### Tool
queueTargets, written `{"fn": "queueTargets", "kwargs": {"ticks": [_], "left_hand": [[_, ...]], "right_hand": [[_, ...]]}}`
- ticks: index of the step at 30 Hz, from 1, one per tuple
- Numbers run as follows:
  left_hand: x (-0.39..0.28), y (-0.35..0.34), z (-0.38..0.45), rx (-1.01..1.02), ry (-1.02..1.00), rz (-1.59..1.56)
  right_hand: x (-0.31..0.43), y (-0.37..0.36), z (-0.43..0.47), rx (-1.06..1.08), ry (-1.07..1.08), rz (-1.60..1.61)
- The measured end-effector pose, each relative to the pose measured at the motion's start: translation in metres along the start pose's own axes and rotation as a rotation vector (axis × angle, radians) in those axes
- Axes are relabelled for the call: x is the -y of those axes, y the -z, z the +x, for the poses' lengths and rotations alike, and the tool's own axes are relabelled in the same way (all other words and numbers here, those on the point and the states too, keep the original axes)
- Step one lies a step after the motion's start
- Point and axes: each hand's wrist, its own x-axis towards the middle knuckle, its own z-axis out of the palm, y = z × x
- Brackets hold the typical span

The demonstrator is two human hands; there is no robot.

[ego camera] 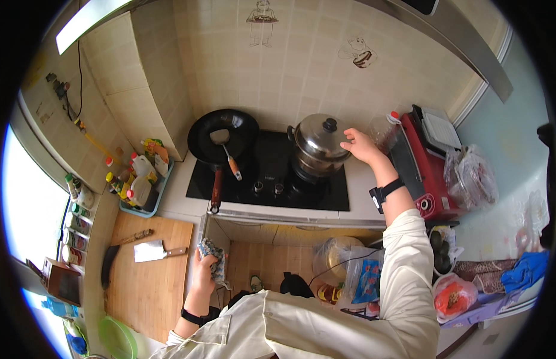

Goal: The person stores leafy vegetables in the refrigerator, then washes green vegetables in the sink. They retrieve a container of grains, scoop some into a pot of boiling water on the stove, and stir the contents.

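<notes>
My left hand (203, 271) grips a knitted blue-and-white cloth (217, 260) beside the right edge of the wooden cutting board (152, 296). My right hand (361, 146) reaches to the right side of a steel pot (317, 164) on the black Haier gas hob (269, 197). Its fingers are apart and hold nothing; whether they touch the pot cannot be told. A domed steel lid (311, 134) with a black knob (330, 124) covers the pot. Left of it, a black wok (199, 134) holds a spatula (232, 164) with an orange-brown handle.
A cleaver (149, 251) and a dark curved knife (110, 264) lie on the board. Bottles crowd a blue tray (159, 202) behind it. A red toaster oven (421, 179) stands right of the hob. Below the counter are bags and a lidded container (338, 258). A green basin (118, 336) sits lower left.
</notes>
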Motion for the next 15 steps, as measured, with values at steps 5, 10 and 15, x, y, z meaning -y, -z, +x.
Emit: {"fn": "queueTargets", "kwargs": {"ticks": [5, 10, 15], "left_hand": [[0.003, -0.013, 0.031, -0.109, -0.091, -0.03], [0.017, -0.027, 0.041, -0.188, -0.104, -0.065], [0.027, -0.05, 0.043, -0.228, -0.089, -0.134]], "right_hand": [[-0.008, 0.011, 0.088, 0.261, -0.029, -0.183], [-0.004, -0.001, 0.136, 0.329, 0.028, -0.626], [-0.007, -0.016, 0.16, 0.375, 0.143, -0.69]]}}
